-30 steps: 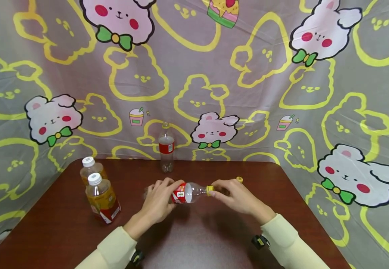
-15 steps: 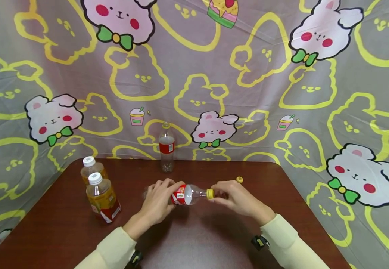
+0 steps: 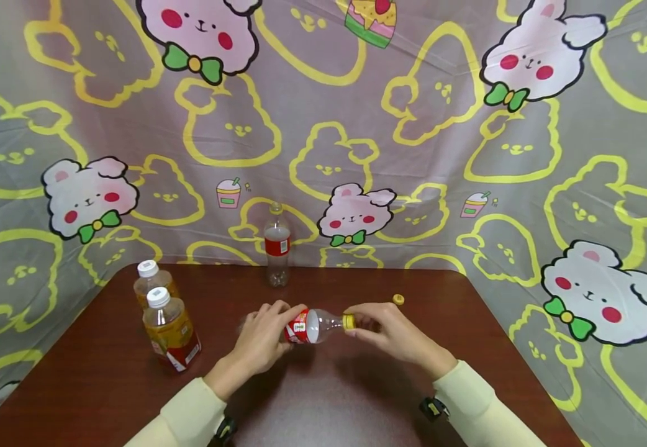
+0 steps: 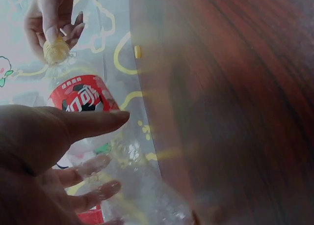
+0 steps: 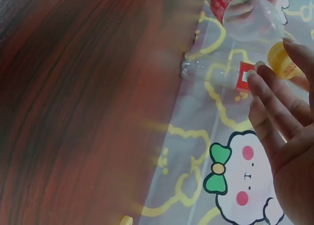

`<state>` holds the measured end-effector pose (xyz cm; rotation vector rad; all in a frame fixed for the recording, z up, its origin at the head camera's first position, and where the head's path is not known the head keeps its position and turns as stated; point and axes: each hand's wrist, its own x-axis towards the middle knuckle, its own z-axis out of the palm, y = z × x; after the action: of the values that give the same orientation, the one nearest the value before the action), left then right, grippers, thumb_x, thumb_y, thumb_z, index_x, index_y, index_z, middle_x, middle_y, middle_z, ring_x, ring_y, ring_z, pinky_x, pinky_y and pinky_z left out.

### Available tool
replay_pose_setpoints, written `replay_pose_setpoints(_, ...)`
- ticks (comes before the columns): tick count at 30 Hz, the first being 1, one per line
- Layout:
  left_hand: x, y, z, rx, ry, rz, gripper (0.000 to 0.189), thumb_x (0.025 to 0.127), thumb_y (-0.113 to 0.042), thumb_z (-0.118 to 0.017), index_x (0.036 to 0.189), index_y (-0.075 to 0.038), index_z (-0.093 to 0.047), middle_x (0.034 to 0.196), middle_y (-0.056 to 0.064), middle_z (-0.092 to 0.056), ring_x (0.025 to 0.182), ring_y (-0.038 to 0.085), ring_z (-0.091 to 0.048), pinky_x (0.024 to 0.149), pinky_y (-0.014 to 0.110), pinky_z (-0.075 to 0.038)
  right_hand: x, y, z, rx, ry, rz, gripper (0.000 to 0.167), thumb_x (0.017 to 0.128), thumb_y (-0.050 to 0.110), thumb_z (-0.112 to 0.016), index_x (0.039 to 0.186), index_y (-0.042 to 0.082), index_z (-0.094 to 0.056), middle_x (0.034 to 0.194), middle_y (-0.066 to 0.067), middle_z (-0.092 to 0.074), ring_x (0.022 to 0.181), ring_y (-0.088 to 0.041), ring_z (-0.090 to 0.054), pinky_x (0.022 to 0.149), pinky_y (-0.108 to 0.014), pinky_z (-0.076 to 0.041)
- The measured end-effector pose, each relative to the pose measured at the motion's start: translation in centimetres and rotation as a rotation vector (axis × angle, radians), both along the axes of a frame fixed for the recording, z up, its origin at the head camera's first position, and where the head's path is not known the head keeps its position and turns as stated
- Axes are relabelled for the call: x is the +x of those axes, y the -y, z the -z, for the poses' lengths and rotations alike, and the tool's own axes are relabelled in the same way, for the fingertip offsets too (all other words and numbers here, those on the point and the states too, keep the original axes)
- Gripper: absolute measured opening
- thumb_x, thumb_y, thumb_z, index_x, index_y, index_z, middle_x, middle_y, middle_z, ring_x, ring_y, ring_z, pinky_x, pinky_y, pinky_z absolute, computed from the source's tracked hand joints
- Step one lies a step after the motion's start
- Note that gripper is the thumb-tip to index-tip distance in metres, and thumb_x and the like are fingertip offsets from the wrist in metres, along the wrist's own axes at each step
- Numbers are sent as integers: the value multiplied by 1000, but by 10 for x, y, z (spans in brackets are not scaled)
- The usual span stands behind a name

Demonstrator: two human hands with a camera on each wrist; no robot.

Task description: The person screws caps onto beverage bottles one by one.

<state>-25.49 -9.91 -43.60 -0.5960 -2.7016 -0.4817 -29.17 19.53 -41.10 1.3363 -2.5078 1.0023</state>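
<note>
A clear plastic bottle with a red label [image 3: 299, 327] is held on its side above the table, its neck toward the right. My left hand [image 3: 261, 338] grips its body, hiding the base end in the head view; in the left wrist view the thumb [image 4: 98, 124] lies across the bottle. On the neck sits a yellow cap [image 3: 348, 321], which my right hand [image 3: 393, 332] pinches between thumb and fingers. The right wrist view has this yellow cap [image 5: 280, 62] close against the thumb, the other fingers spread loosely.
Another clear bottle with a red label [image 3: 277, 246] stands at the table's back edge. Two white-capped bottles of amber drink [image 3: 171, 332] stand on the left. A loose yellow cap [image 3: 398, 299] lies behind my right hand. A patterned cloth [image 3: 429, 236] hangs around the table [image 3: 323, 397].
My right fingers have shifted their hold around the yellow cap. The bottle's neck has dipped very slightly, while the left hand keeps its grip in nearly the same place.
</note>
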Motion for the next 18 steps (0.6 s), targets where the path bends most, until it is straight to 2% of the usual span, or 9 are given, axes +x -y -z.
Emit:
replay_pose_setpoints(4,-1,0,-1,16,55,19,77,70,-14,-95,139,-22,-62,114,4,-63,102,29,-59,83,56,-50,0,0,1,-55,-19,-40,32,90,21,-80,120,13,-71,95,12,-69,79,-5,-62,68,-27,-57)
replay_pose_setpoints(10,-1,1,-2,25,54,47,77,70,-13,-94,139,-21,-62,114,3,-64,101,27,-59,81,53,-52,2,2,-1,-95,-6,-58,23,90,17,-80,111,17,-73,88,11,-70,75,-7,-63,65,-25,-56)
replay_pose_setpoints(13,1,0,-1,34,2,56,77,70,-12,-94,139,-20,-62,115,4,-65,101,28,-60,79,51,-53,5,4,-5,-99,32,-23,18,91,22,-79,108,18,-74,86,10,-70,72,-8,-63,63,-25,-55)
replay_pose_setpoints(18,6,-4,1,30,-144,42,75,69,-6,-92,137,-17,-63,112,7,-66,96,30,-61,83,54,-52,9,5,-10,-89,165,84,17,92,33,-78,104,21,-74,84,8,-72,68,-9,-63,59,-26,-54)
